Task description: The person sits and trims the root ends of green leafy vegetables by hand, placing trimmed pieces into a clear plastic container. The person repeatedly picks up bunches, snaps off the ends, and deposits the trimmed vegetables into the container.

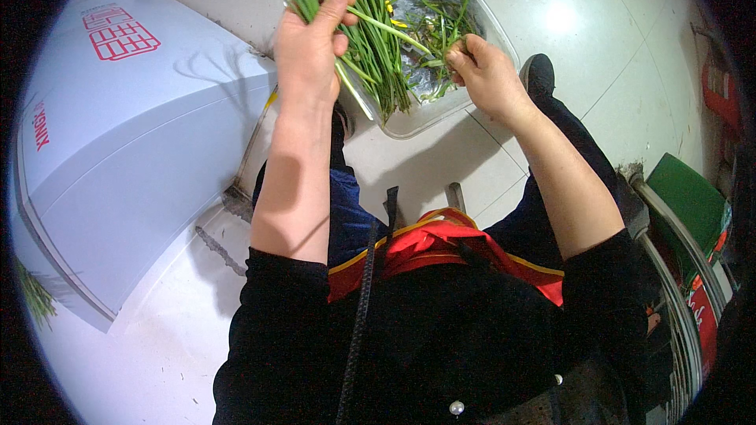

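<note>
My left hand (pixel 319 29) is closed around a few long green leafy stalks (pixel 390 28), one pale stem of which slants down to the right. At that stem's end, my right hand (pixel 481 71) pinches some green leaf bits between thumb and fingers. Below both hands a clear plastic tub (pixel 413 130) stands on the tiled floor. A thick bundle of long green stalks (pixel 378 53) lies along its left side, reaching over the rim. Loose trimmings (pixel 437 23) and crumpled clear plastic (pixel 413 3) fill the right part, with small yellow pieces among them.
A large white cabinet or box (pixel 147 100) with red writing takes up the left. At the right edge are metal rails (pixel 667 283) and a green panel (pixel 688 206). My shoe (pixel 538 74) rests right of the tub. More green stalks (pixel 35 295) show at far left.
</note>
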The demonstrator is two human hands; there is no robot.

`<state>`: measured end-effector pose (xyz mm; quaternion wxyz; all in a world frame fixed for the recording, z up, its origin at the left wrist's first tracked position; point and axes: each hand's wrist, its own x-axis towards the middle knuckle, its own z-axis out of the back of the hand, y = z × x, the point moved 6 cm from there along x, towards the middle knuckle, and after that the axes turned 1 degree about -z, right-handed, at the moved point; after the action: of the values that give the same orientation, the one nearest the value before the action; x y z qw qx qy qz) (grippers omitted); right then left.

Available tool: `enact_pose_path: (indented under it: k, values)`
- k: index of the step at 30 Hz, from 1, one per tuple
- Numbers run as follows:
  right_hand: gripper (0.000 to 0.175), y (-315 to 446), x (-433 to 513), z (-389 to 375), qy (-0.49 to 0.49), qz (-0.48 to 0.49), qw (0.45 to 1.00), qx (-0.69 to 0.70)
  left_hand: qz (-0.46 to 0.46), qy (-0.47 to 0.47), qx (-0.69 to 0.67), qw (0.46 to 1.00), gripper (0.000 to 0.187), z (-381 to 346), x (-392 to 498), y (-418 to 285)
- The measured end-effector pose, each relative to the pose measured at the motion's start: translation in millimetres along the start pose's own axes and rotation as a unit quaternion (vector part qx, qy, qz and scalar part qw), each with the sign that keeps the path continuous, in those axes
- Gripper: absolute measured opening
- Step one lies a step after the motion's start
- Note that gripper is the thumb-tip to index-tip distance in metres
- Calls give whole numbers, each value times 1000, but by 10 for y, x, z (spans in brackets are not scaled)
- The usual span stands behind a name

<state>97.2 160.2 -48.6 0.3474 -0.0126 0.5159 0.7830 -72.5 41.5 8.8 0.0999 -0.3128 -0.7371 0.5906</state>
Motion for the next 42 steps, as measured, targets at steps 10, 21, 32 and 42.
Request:
enact_pose_path:
  k: [10, 21, 32, 42]
  values:
    - [28, 210, -105, -15, 40, 129, 984, -113, 47, -11, 20, 999, 17, 44, 18, 47]
    - [29, 536, -124, -199, 31, 156, 979, -130, 85, 8, 94, 992, 17, -213, -163, 271]
    - [25, 65, -29, -396, 67, 92, 982, -150, -1, -81, -10, 997, 20, 489, 101, -193]
    - [27, -187, 54, -982, 124, 16, 985, -121, 49, -31, -59, 997, 10, 404, 18, -158]
